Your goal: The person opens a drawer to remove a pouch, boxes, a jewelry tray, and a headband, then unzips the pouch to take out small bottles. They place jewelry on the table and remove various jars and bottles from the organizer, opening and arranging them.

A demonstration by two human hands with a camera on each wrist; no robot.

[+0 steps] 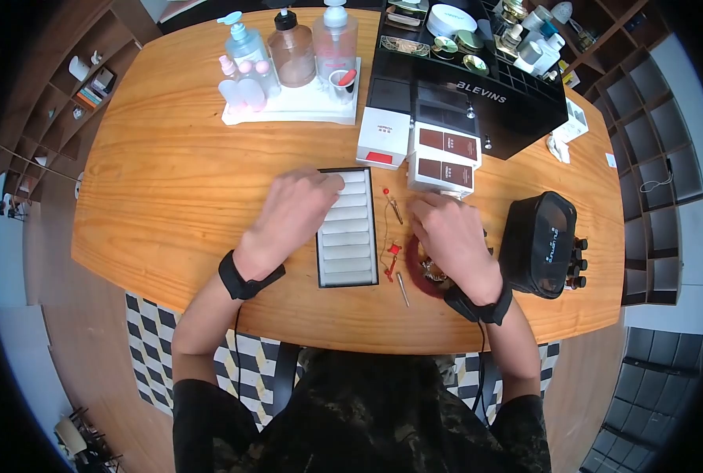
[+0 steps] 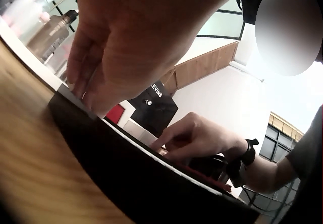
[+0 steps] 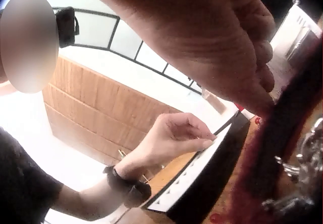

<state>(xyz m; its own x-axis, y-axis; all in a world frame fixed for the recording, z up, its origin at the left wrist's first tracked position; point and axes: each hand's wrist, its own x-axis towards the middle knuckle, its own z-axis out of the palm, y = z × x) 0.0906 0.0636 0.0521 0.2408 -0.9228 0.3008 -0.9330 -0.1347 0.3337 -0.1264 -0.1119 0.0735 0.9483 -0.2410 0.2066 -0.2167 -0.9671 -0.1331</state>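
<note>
My left hand (image 1: 300,205) reaches over the far left corner of a black ring tray (image 1: 375,244) lined with pale padded rolls (image 1: 347,226). Its fingers point down at the tray's edge, and no object shows between them. To the right, my right hand (image 1: 454,236) leans over a dark red round dish (image 1: 412,268) with silvery jewellery (image 3: 303,173) inside. The fingers of this hand bend down past the dish's far rim, close to the white boxes; I cannot tell whether they pinch something small. Between tray and dish lie a red-beaded chain (image 1: 393,250) and a thin metal stick (image 1: 403,289).
White boxes (image 1: 384,135) stand before a black cosmetics organizer (image 1: 485,110). A white tray (image 1: 292,116) with several pump bottles (image 1: 292,51) sits at the back left. A black zip case (image 1: 537,244) stands at the right, with small dark bottles (image 1: 578,264) beside it.
</note>
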